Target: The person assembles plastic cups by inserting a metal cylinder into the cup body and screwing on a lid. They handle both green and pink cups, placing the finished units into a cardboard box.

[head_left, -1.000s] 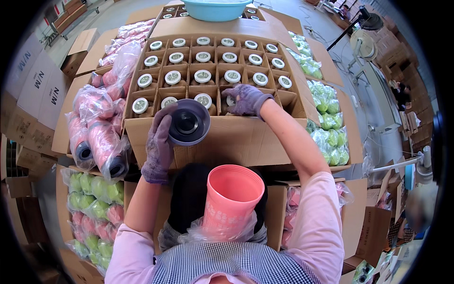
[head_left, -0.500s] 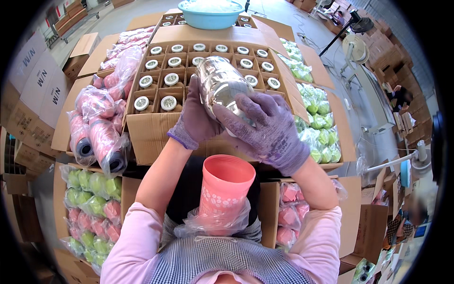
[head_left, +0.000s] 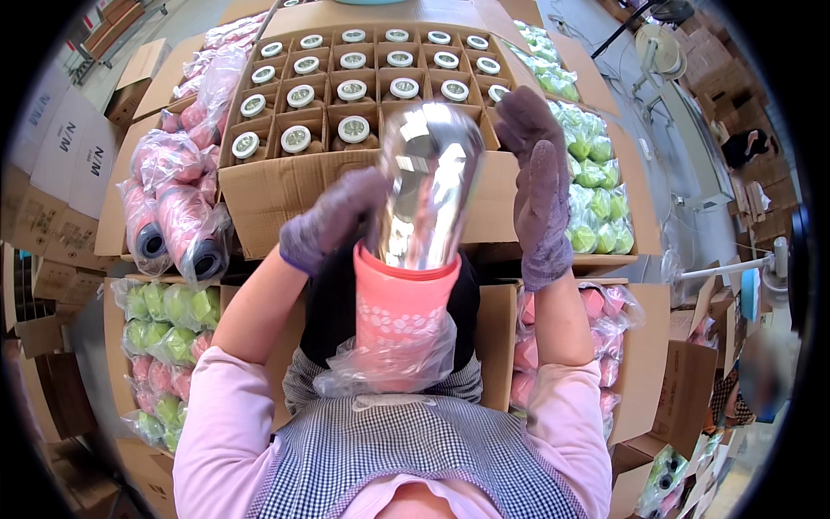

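Right hand (head_left: pixel 538 186) has nothing in it, fingers up and palm toward the silver bottle (head_left: pixel 432 177) with a gap between. Left hand (head_left: pixel 341 216) is up against the bottle's left side, but it's blurry, so I can't tell if it's really gripping or just alongside.

The bottle's tilted a little, its lower end inside the mouth of the pink cup (head_left: pixel 402 303). Mirror-shiny, rounded at the top, smooth all over. My guess is thin glass: light, stiff, slippery and easy to crack. I'd hold it round the middle with both palms and not squeeze or knock the rim.

Cup looks like stiff plastic with a pale dotted pattern, probably way more forgiving; grab it by the side wall. Crinkly clear bag (head_left: pixel 389 368) bunched round its lower half.

Knit gloves (head_left: pixel 545 259) are fuzzy purple-grey. Further out, a cardboard box (head_left: pixel 294 203) with thin dividers holds round white-rimmed tops (head_left: pixel 354 130), and floppy plastic covers the pink bottles (head_left: pixel 190 246) on the left.
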`<state>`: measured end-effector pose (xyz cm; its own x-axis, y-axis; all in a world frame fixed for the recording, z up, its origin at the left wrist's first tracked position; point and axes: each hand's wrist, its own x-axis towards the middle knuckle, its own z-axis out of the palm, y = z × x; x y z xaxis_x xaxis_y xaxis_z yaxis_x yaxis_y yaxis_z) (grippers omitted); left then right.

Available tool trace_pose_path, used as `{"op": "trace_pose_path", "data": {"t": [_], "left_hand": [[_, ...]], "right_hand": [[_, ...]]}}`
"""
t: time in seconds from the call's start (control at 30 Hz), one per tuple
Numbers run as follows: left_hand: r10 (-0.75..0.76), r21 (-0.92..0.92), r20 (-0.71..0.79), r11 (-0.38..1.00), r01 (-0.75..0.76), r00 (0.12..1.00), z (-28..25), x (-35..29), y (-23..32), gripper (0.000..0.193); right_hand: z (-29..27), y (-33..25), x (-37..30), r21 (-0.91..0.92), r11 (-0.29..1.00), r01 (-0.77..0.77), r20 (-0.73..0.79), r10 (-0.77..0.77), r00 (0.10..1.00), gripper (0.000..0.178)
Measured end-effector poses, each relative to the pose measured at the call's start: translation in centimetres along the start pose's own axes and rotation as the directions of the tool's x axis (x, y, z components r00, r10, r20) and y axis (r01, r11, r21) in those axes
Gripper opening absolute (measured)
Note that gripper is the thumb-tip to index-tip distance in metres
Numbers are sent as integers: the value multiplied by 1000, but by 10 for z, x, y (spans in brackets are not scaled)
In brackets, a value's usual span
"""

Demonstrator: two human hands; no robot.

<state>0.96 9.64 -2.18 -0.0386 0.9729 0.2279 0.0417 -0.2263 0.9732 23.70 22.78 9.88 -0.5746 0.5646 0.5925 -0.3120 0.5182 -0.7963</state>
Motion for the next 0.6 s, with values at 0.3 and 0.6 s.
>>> {"op": "trace_pose_path", "data": {"t": [0.3,0.6], "left_hand": [[240,277,-442,953,-123,864,16,-25,69,56],[-181,-770,-218,635,-55,959,-10,-31,50,57]], "right_hand": [[2,-13,-3,-167,911,-378,607,397,688,42],[12,16,-4,58,991,123,817,-118,565,43]]}}
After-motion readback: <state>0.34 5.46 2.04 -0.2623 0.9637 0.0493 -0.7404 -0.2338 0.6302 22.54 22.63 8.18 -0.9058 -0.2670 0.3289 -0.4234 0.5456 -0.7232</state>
